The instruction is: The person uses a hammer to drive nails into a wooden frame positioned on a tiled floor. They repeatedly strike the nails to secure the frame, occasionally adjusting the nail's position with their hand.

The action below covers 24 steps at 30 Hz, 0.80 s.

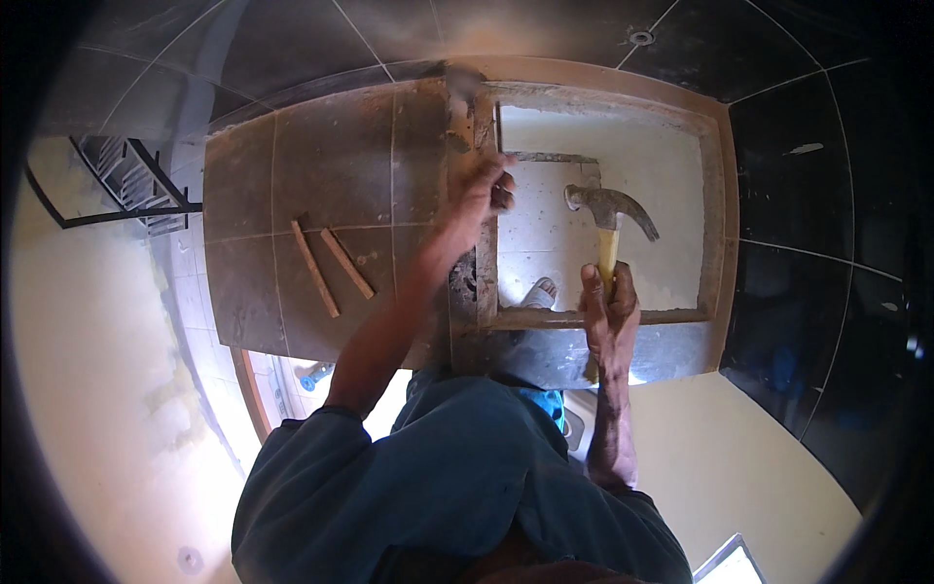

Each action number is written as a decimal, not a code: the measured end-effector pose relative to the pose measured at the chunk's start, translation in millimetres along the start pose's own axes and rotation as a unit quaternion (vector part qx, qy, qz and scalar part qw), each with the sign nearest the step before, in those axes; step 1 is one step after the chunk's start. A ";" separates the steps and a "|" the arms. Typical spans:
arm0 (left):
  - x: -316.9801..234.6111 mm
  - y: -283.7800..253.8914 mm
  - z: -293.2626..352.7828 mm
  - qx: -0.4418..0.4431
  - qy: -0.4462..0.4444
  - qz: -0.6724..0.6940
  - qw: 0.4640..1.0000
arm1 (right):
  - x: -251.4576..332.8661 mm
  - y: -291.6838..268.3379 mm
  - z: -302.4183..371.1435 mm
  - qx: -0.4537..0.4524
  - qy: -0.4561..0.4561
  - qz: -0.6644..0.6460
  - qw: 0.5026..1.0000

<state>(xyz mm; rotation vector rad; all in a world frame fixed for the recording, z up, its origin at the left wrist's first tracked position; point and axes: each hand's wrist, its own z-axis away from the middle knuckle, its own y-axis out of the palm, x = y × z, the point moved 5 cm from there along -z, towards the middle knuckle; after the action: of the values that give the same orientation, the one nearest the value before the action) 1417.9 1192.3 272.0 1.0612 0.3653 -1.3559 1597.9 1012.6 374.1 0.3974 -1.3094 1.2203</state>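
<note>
My right hand (611, 304) is wrapped round the yellow handle of a claw hammer (610, 206). The hammer is upright over the rectangular opening in the counter, its dark metal head at the top and its claw curving to the right. My left hand (486, 192) is at the opening's left edge (485, 263), fingers curled in. Whatever those fingers pinch, if anything, is hidden. Left of my left forearm, two thin wooden strips (345, 261) lie slanted on the dark tiled counter (336, 165).
Rough, dusty edges frame the opening, and through it a light floor and a sandalled foot (541, 294) show below. Black tiled walls (788, 185) rise behind and to the right. A black metal frame (122, 209) stands off the counter's left end.
</note>
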 end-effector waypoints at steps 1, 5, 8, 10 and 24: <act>-5.3 -13.2 -11.7 -0.004 0.019 0.009 1.000 | 13.4 -8.0 -2.7 -0.010 -0.044 0.096 0.994; -15.0 -23.3 -26.2 0.048 0.054 0.091 0.993 | 13.6 -24.3 -6.7 0.025 -0.204 0.177 0.963; -12.8 -24.9 -23.6 0.038 0.059 0.095 0.993 | 18.9 -18.4 -12.4 0.092 -0.291 0.217 0.927; -9.6 -31.2 -28.3 0.081 0.030 0.131 0.988 | 16.6 -12.8 -14.1 0.123 -0.313 0.250 0.908; 1.6 -32.7 -34.1 0.110 -0.002 0.211 0.971 | 31.9 29.3 -25.7 0.205 -0.572 0.387 0.693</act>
<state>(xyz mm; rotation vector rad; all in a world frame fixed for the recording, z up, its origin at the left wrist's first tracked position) 1400.5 1222.4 240.0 1.2376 -0.0210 -1.0303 1580.0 1058.9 382.8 1.1308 -2.4209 2.1452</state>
